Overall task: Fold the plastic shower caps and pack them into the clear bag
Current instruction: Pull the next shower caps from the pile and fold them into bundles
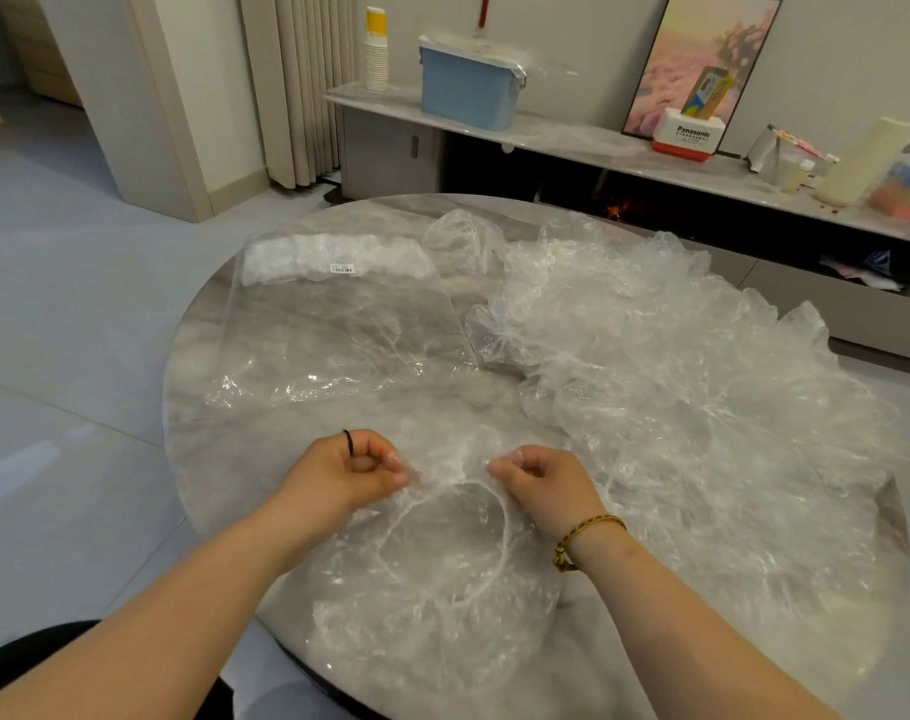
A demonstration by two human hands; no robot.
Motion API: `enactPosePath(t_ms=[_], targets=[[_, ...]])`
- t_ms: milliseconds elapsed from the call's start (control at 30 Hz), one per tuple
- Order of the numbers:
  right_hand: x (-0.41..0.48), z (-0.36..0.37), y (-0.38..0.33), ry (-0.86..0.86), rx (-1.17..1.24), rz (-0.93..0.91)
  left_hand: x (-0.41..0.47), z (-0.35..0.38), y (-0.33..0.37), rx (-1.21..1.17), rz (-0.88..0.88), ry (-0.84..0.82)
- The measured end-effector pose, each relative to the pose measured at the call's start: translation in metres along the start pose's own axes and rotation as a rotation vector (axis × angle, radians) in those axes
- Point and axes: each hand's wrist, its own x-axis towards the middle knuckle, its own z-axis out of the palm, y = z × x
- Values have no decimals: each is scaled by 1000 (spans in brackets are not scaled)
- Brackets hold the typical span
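Observation:
One clear shower cap lies spread in front of me on the round marble table, its white elastic rim forming a loop. My left hand pinches the far edge of the cap on its left side. My right hand pinches the same edge about a hand's width to the right. A large heap of crumpled clear caps covers the table's right half. The clear bag lies flat at the far left, with a row of folded white caps at its far end under a barcode sticker.
Behind the table runs a low shelf with a blue bin, stacked paper cups, a framed picture and a Panasonic box. Grey floor tiles lie to the left.

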Motion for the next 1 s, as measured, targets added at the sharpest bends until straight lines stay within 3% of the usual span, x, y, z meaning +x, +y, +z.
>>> enactPosePath(t_ms=[167, 400, 533, 633, 700, 767, 833, 1000], targets=[[3, -8, 2, 93, -211, -16, 14, -11, -9, 29, -14, 301], [1, -7, 3, 133, -214, -1, 23, -14, -22, 138, 37, 379], [-4, -3, 1, 231, -333, -229, 26, -15, -24, 203, 77, 448], [-21, 2, -17, 56, -509, -519, 23, -19, -18, 361, 195, 478], [-31, 3, -23, -160, -614, -655, 16, -23, -13, 473, 348, 410], [-44, 1, -32, -389, -703, -615, 7, -27, -10, 520, 461, 268], [-52, -2, -31, -526, -823, -589, -6, -32, -9, 506, 438, 76], [-58, 8, -26, -508, -1095, -569, -31, -45, -20, 716, 191, -389]])
